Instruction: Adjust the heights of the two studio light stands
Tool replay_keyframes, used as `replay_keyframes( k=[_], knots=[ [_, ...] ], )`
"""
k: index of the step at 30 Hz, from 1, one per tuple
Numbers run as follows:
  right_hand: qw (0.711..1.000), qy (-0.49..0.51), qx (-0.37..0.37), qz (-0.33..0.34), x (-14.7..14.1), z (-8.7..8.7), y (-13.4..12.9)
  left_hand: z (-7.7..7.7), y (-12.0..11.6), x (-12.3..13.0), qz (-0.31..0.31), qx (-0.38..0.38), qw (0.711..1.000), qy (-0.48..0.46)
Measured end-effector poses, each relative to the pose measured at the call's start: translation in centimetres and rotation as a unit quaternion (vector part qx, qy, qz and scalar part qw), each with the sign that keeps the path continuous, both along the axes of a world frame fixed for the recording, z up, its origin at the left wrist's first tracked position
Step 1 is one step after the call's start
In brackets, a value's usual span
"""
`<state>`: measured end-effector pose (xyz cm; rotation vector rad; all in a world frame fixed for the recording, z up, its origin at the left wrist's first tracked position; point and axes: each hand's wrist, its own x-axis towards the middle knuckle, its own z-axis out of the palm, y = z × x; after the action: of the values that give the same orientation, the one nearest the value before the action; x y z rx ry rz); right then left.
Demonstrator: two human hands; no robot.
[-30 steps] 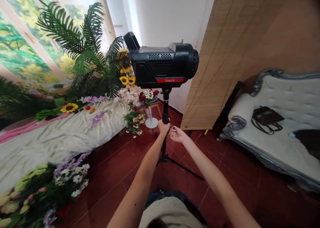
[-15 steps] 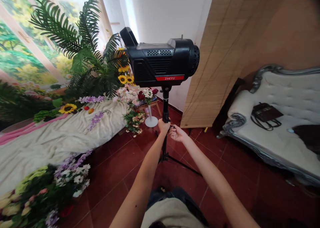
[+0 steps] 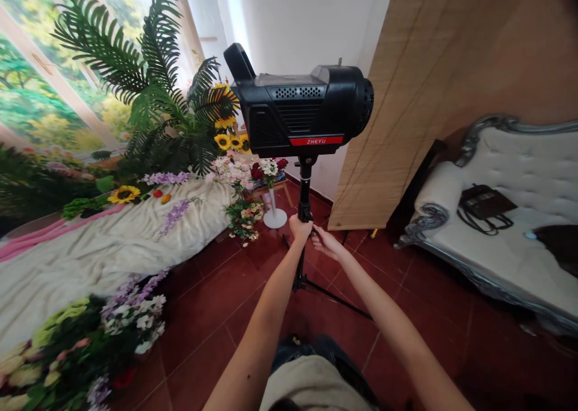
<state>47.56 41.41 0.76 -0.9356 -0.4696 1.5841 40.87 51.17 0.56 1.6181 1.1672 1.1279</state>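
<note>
A black studio light [image 3: 302,110] with a red ZHEYU label sits on top of a black light stand [image 3: 305,188]. My left hand [image 3: 300,227] is wrapped round the stand's upright pole, below the light. Beside it on the right, my right hand [image 3: 326,242] has its fingers curled in at the pole, pinching a small dark locking knob [image 3: 314,233] that is mostly covered. Below the hands, the stand's legs [image 3: 336,299] spread over the floor.
Left stands a bed-like platform with a cream blanket [image 3: 189,236], flowers and a palm plant [image 3: 158,86]. A white pedestal [image 3: 274,218] stands behind the stand. To the right are a bamboo blind [image 3: 374,158] and a tufted sofa [image 3: 519,158] with a dark bag [image 3: 487,203].
The light, the stand's upper part and both hands have shifted slightly to the right in view. My left hand keeps its grip on the pole, and my right hand stays at the knob.
</note>
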Motion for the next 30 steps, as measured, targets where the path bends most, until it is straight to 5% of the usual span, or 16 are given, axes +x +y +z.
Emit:
replay_keyframes(
  k=[12,17,21,27,30],
  knots=[
    [0.988,-0.142,0.064,-0.004,0.2,-0.8,0.1,-0.4,0.3,-0.1,-0.003,0.008,1.000,0.013],
    [0.947,-0.300,0.115,-0.008,1.1,-1.3,0.3,0.1,0.1,-0.3,-0.025,-0.044,0.999,-0.005],
    [0.863,-0.479,0.154,-0.046,1.5,-1.4,-0.4,0.8,-0.2,-0.5,-0.035,-0.075,0.996,-0.012],
    [0.648,-0.746,0.129,-0.090,1.7,-0.8,-2.4,0.9,-0.5,-0.4,-0.006,-0.047,0.999,-0.003],
    [0.651,-0.737,0.141,-0.114,1.5,0.3,-2.4,0.6,-0.4,-0.3,0.009,-0.040,0.999,-0.002]
  ],
)
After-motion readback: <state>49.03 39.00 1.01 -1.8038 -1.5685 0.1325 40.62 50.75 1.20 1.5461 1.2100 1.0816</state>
